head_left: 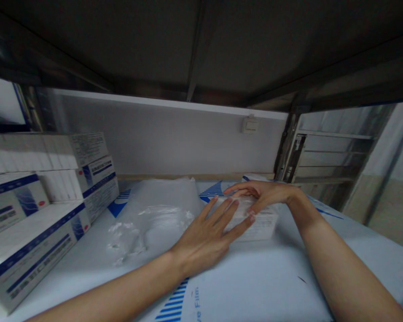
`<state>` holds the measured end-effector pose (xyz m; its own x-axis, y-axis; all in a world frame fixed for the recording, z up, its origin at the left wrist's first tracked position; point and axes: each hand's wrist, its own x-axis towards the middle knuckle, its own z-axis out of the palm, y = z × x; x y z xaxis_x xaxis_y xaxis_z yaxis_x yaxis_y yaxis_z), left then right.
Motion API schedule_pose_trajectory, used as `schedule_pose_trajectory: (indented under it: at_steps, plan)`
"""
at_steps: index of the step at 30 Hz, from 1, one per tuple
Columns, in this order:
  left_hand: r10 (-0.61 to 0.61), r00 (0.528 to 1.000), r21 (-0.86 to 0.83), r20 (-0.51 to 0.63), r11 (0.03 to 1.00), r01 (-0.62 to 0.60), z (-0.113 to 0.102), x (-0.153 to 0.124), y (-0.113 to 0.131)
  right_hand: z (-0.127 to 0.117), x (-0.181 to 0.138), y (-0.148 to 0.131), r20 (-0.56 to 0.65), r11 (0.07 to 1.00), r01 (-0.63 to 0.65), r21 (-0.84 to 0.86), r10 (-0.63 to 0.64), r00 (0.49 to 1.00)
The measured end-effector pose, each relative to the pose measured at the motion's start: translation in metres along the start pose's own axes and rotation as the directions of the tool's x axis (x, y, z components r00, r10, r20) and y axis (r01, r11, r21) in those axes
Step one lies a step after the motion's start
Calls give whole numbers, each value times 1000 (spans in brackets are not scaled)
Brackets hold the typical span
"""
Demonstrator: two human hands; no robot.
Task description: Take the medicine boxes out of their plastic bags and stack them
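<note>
A small white box (260,226) rests on the film-covered surface and seems to have clear plastic around it. My left hand (208,239) lies against its left and near side, fingers stretched and spread. From the right, my right hand (270,193) arches over the top, thumb on the near part and fingers bent towards the far left. The hands nearly meet above the box and hide much of it. Left of them lies a pile of clear plastic bags (164,201) with crumpled near edges.
White and blue printed boxes (96,152) stand stacked at the left. A dark shelf (147,49) hangs low overhead. Behind is a pale wall with a switch (250,125); a metal rack post (287,147) rises at the right. Another box (250,177) shows partly behind my right hand.
</note>
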<state>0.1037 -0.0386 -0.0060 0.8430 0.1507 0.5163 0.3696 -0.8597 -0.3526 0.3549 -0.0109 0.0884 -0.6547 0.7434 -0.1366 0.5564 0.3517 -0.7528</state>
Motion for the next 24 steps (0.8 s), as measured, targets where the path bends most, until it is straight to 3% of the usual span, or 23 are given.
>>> schedule_pose_trajectory:
  at_steps: [4, 9, 15, 18, 24]
  plan:
    - [-14, 1000, 23, -21, 1000, 14, -1, 1, 0, -7, -6, 15, -78, 997, -76, 13, 77, 994]
    - [-110, 985, 20, -132, 993, 114, 0, 1, 0, -13, -11, 30, -101, 992, -125, 34, 128, 987]
    - [-155, 956, -52, -251, 988, 146, -2, -3, 1, -15, -19, 26, -114, 991, -129, 47, 133, 985]
    - [-118, 952, -69, -283, 992, 103, -5, -4, 2, -13, -20, 14, -101, 998, -70, 6, 70, 992]
    - [58, 974, -53, -219, 996, -72, -6, -4, 1, -2, -13, -19, -41, 970, 37, -240, -49, 998]
